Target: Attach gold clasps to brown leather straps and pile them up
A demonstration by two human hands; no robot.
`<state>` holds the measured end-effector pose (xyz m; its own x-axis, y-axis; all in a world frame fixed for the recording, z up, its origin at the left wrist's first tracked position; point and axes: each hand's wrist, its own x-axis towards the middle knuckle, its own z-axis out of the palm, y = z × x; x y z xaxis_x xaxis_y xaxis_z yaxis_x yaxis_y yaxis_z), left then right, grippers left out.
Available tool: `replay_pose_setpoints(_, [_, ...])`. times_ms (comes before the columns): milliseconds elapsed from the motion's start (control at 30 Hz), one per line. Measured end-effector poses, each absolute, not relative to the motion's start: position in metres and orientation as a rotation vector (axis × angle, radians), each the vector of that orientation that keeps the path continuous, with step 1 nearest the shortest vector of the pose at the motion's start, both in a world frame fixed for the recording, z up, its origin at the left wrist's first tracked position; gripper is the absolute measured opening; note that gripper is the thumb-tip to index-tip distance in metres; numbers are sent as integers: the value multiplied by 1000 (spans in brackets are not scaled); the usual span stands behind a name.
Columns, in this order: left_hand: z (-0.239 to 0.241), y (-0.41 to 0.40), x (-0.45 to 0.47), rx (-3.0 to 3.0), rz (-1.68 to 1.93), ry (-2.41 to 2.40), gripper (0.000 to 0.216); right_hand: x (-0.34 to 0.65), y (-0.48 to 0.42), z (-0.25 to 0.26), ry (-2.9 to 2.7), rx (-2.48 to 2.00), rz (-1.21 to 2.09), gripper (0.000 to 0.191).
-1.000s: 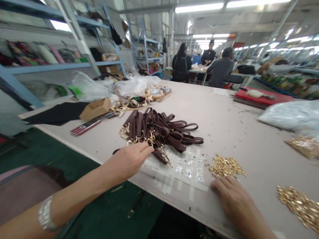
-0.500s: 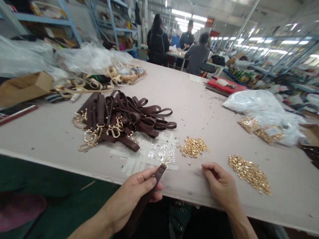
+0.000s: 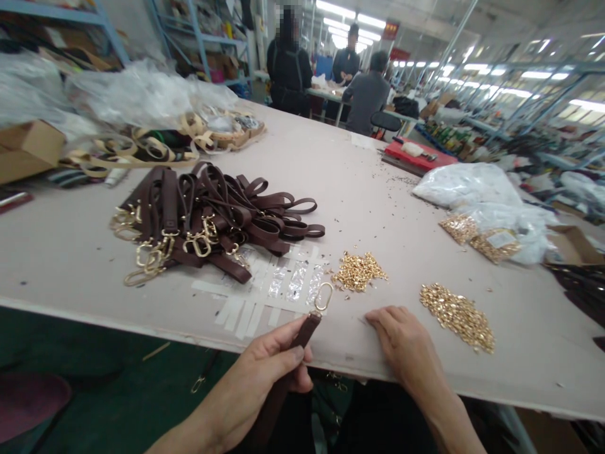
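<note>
Brown cardboard makes the box (image 3: pixel 31 151) at the left of the table (image 3: pixel 307 151), with clear plastic bags (image 3: pixel 137 94) heaped behind it and tan strips (image 3: pixel 189 123) curled to its right. Next comes a pile of dark brown straps (image 3: pixel 227 214), looped over one another, their gold clasps (image 3: pixel 208 230) mostly towards the near edge. Pale tape (image 3: pixel 283 304) crosses the tabletop between pile and near edge. At that edge the left hand (image 3: pixel 274 366) is closed round one brown strap (image 3: pixel 308 328), thumb on top; its gold ring (image 3: pixel 317 299) points up and away over the table, in front of a small heap of gold pieces (image 3: pixel 359 271). Right of that, the right hand (image 3: pixel 404 343) rests palm down inside the near edge, fingers together and slightly bent; whether the fingertips hold anything, I cannot tell. Beyond it lies a longer heap of gold parts (image 3: pixel 456 315); behind, towards the far right edge, sits a white plastic bag (image 3: pixel 470 183).
</note>
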<state>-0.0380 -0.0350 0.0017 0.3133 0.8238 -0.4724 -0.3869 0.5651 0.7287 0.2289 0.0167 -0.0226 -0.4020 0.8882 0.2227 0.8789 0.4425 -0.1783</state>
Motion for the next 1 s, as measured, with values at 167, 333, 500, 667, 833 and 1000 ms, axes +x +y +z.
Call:
replay_pose_setpoints(167, [5,-37,-30,685,801,1073,49,227,17,-24,-2478,-1457,-68,18])
replay_pose_setpoints(333, [6,-29,-21,826,826,1158,43,225,15,-27,-2455,-1474,-27,22])
replay_pose_setpoints(500, [0,-25,-11,753,894,1109,39,223,7,-20,-2112,-1581,314,22])
replay_pose_setpoints(667, [-2,-25,-2,784,933,1041,29,205,-9,-2,-1531,-1491,1058,22])
replay_pose_setpoints(833, [1,-24,3,802,957,868,38,176,-18,0,-1235,-1341,1413,23])
replay_pose_setpoints(1000, [4,-27,5,794,966,787,37,168,-19,-2,-1196,-1349,1465,22])
